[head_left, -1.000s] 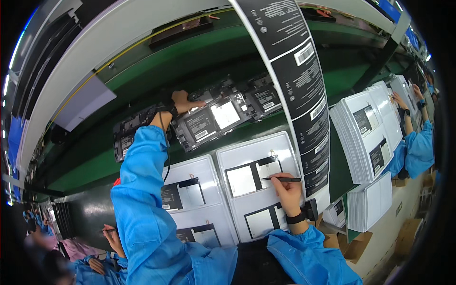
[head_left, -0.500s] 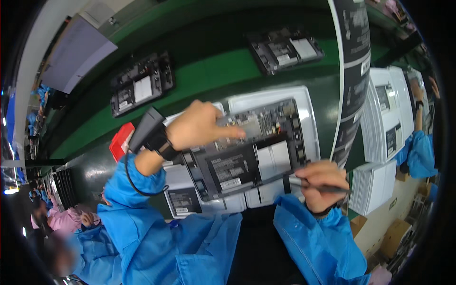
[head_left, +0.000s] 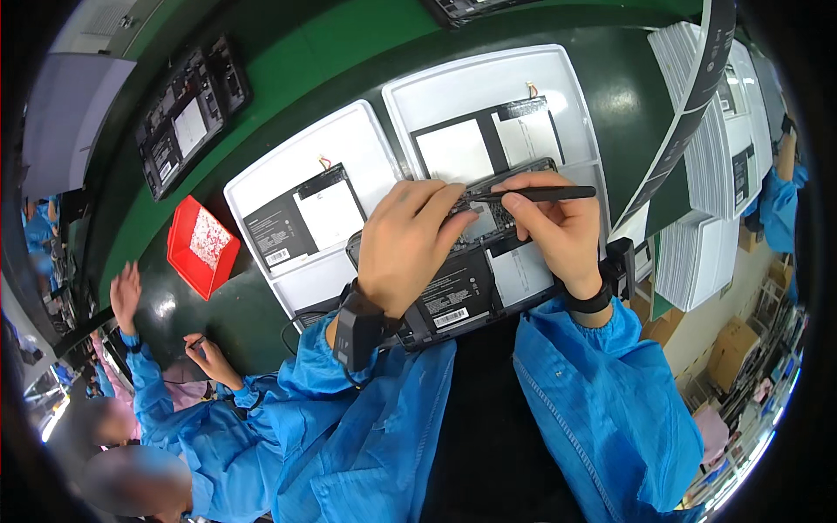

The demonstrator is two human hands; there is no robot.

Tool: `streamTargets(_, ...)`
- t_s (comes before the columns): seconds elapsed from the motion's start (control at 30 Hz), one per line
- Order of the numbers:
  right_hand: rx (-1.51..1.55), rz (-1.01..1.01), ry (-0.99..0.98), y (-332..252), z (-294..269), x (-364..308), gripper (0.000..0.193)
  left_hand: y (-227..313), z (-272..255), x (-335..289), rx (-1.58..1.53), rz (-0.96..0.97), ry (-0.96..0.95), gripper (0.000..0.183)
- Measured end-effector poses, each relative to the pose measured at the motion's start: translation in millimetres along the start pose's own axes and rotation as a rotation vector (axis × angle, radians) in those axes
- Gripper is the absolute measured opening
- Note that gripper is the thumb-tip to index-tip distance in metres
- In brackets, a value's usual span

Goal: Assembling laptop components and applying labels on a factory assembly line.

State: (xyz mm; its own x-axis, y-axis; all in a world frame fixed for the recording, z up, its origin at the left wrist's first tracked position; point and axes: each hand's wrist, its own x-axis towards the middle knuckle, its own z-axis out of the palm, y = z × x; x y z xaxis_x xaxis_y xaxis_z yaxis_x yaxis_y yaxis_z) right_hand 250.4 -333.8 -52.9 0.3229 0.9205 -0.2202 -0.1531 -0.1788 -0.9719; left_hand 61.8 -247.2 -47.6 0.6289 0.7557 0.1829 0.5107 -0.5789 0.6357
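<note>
An opened laptop base [head_left: 422, 336] lies before me, its circuit board [head_left: 499, 218] toward the far side and a black-and-silver battery [head_left: 455, 292] on the near side. Over the left part of the board rests my left hand [head_left: 403, 244], thumb and forefinger apart, their tips close to the tool's point. My right hand [head_left: 562, 234] grips slim black tweezers [head_left: 558, 193] between thumb and fingers. Their point reaches leftward to the board's far edge beside my left fingertips. Whatever lies right under those fingertips is hidden.
Two white trays, a left one [head_left: 370, 131] and a right one [head_left: 571, 78], hold batteries behind the base. A red bin [head_left: 228, 261] with small pieces stands left. Another laptop base [head_left: 174, 131] sits on the green strip. White trays are stacked right [head_left: 697, 261]. A co-worker's hands [head_left: 214, 362] are at left.
The laptop base is now nearer me, uncovering batteries in the trays. My left hand has shifted on the board, and my right hand has brought the tweezers from the near right edge to the board.
</note>
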Motion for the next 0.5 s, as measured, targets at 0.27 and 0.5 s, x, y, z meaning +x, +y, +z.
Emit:
streamTargets(0.27, -0.002, -0.047, 0.094, 2, 12, -6, 0.020, -8, -2, 6, 0.047, 0.189, -0.034, 0.018)
streamTargets(0.5, -0.230, -0.139, 0.048, 15, 14, -1, 0.016, -13, -7, -2, 0.013, 0.159, -0.044, 0.019)
